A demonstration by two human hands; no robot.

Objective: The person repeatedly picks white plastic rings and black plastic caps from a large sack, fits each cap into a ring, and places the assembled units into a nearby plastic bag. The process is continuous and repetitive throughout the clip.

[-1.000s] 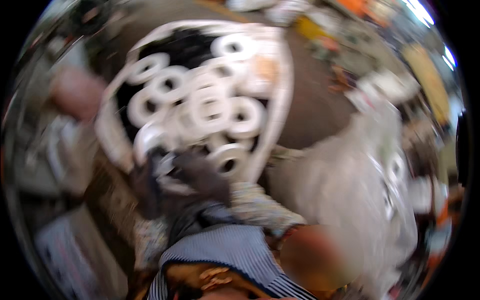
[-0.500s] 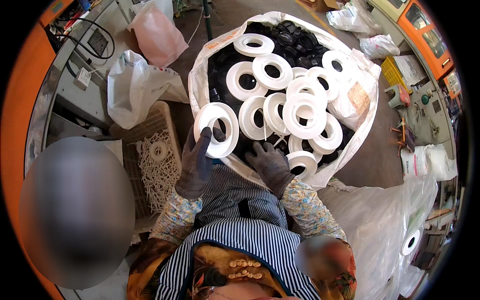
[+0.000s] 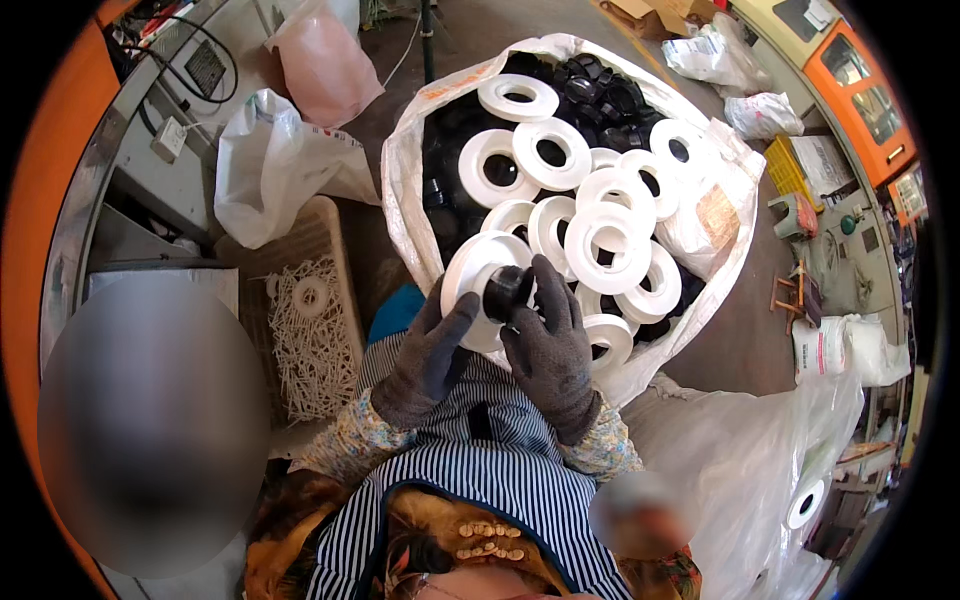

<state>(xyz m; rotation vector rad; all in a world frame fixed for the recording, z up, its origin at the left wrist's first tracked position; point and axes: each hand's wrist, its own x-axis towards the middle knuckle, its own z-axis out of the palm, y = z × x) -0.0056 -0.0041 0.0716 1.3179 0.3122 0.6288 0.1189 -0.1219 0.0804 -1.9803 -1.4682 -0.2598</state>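
Note:
My left hand (image 3: 425, 360), in a dark grey glove, grips a white plastic ring (image 3: 463, 268) with a raised collar, held over the near edge of a big white woven sack (image 3: 402, 190). In my gloved right hand (image 3: 550, 360), a short round black plastic piece (image 3: 506, 293) is pinched between thumb and fingers. The black piece is against or just in front of the ring's centre; whether it sits inside the hole I cannot tell. Several more white rings (image 3: 552, 154) lie in the sack on top of many black round pieces (image 3: 606, 95).
Left of the sack stands a tan plastic crate (image 3: 340, 285) of thin white sticks (image 3: 305, 360). A white bag (image 3: 265, 185) and a pink sack (image 3: 325, 65) are behind it. Clear plastic sheeting (image 3: 740, 430) covers the right side; a small wooden stool (image 3: 797, 297) stands farther off.
My left hand has brought the white ring right and nearer to me. My right hand has come up from among the sack's pieces with a black piece, now at the ring.

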